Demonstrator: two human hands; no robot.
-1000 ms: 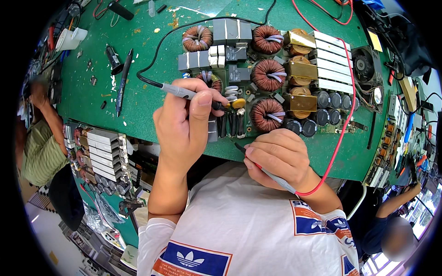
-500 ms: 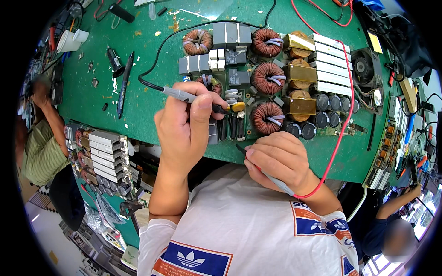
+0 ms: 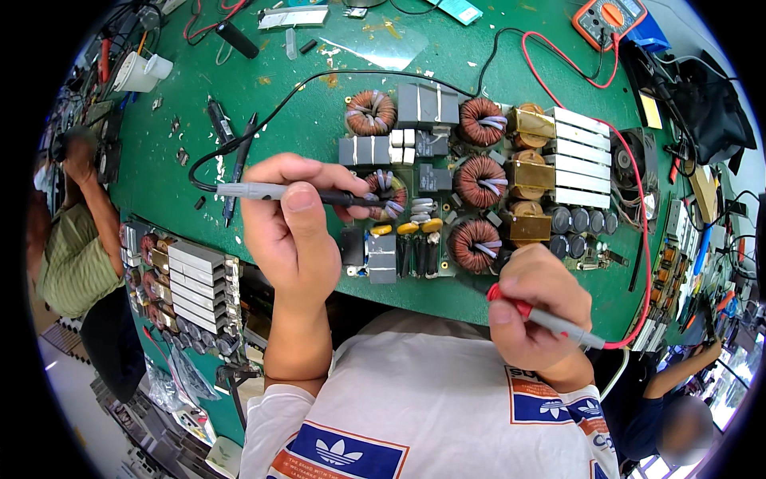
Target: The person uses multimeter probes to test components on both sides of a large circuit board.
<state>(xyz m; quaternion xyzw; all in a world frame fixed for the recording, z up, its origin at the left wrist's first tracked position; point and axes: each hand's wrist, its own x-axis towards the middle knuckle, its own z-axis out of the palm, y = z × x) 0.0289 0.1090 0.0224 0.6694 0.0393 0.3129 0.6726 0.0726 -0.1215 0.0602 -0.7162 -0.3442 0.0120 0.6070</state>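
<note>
My left hand point(image 3: 297, 227) is closed on a grey and black multimeter probe point(image 3: 259, 191) with a black lead. Its dark tip points right, over a copper-wound toroid coil point(image 3: 384, 194) on a circuit board; whether it touches cannot be told. Closed round a grey and red multimeter probe point(image 3: 552, 323) with a red lead is my right hand point(image 3: 542, 307), just off the board's near edge. The circuit board carries more copper coils point(image 3: 480, 182), grey block parts point(image 3: 427, 105), white-silver heatsink bars point(image 3: 581, 152), black capacitors point(image 3: 576, 246) and yellow disc parts point(image 3: 408, 227).
An orange multimeter point(image 3: 608, 20) stands at the far right of the green table point(image 3: 319, 96). Pens point(image 3: 239, 172) lie left of the board. A second circuit board point(image 3: 187, 287) sits lower left. One person point(image 3: 76, 231) is at the left, another point(image 3: 678, 415) at the right.
My left hand has turned and shifted left, its probe now lying nearly level over a coil. My right hand has moved right and down, its probe tip away from the board. The view has shifted too.
</note>
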